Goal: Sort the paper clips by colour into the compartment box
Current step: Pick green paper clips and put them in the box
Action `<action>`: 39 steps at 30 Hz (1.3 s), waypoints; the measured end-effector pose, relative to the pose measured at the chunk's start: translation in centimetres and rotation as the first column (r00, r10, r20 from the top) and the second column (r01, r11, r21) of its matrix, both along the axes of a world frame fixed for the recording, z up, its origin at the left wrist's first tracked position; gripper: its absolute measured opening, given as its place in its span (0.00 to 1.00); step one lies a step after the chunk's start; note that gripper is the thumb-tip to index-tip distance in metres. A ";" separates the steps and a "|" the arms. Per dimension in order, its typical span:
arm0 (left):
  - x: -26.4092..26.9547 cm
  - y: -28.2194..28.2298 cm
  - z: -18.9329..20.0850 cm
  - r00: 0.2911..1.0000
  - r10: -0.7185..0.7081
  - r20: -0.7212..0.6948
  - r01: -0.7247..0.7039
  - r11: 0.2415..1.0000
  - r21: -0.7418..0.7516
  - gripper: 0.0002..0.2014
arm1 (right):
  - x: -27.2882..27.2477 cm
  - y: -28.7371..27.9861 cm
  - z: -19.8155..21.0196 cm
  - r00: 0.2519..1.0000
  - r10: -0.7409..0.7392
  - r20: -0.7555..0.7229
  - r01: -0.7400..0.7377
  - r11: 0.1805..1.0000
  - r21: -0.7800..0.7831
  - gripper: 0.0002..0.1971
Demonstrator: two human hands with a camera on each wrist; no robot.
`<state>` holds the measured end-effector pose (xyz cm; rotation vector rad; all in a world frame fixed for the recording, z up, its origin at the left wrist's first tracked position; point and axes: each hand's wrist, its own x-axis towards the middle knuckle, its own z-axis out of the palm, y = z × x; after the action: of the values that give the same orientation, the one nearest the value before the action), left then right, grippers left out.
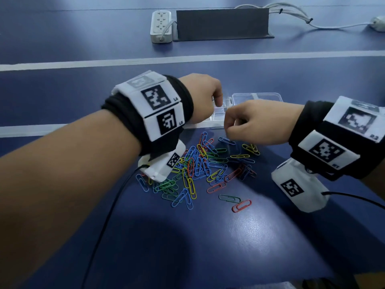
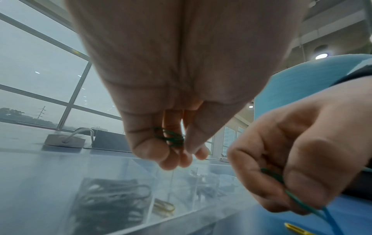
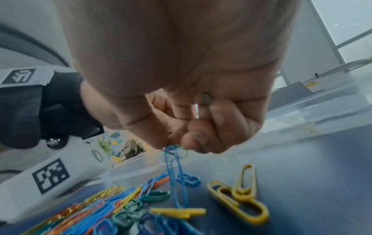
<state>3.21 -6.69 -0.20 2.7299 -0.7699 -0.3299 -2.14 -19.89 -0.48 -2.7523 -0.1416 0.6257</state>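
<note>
On the left, the left hand (image 1: 203, 97) hangs over the clear compartment box (image 1: 257, 99) at the far side of the dark blue bench (image 1: 187, 243), fingers curled down and pinching a small clump of green clips (image 2: 171, 137). To do this drop well, I would hold the fingertips low over the one compartment meant for green and part them only there, since light clips bounce and a clear divider is easy to misjudge.

Further right, the right hand (image 1: 252, 122) is clenched just beside the box's near edge, gripping a green clip (image 3: 207, 97) against the palm, with a blue clip (image 3: 175, 171) dangling from its fingertips, apparently hooked to another. That tangle probably wants shaking or picking apart before anything goes in, or blue will ride along with green.

The loose pile of paper clips (image 1: 198, 163) lies on the bench between and near the two wrists, with a few yellow clips (image 3: 239, 198) apart on its right.

The head view shows only knuckles; what the hands hold is hidden there. The left wrist view alone shows the box's contents: a dark mass of clips in one compartment, colour unclear. The right wrist view alone shows the dangling blue clip.
</note>
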 end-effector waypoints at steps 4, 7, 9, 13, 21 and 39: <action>0.5 -1.5 0.2 1.000 -0.004 0.010 0.004 1.000 -0.020 0.20 | 0.4 -0.3 0.3 0.995 -0.102 -0.019 0.103 0.993 0.061 0.09; 0.7 -2.3 0.5 0.999 -0.016 0.034 0.017 1.000 -0.018 0.20 | 1.2 -0.9 0.4 0.976 -0.216 -0.015 0.216 0.962 0.166 0.09; 0.8 -2.5 0.6 0.999 -0.020 0.033 0.020 1.000 -0.017 0.22 | 1.9 -1.3 0.5 0.959 -0.284 -0.010 0.279 0.933 0.228 0.09; 0.6 -2.2 1.0 1.000 0.008 0.009 -0.007 0.998 -0.064 0.24 | 3.7 -1.5 0.8 0.942 -0.336 0.015 0.320 0.910 0.265 0.10; 0.9 -0.4 1.1 0.994 0.088 -0.068 -0.098 0.980 -0.174 0.26 | 6.2 0.2 1.7 0.934 -0.357 0.034 0.338 0.907 0.250 0.10; -0.5 4.2 0.9 0.993 0.051 -0.102 -0.060 0.994 -0.088 0.04 | 3.7 1.7 1.9 0.976 -0.164 0.141 0.163 0.986 0.014 0.10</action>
<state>2.73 -2.51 0.66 2.6225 -0.6638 -0.4056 1.59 -18.18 1.43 -2.7692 0.0524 0.3859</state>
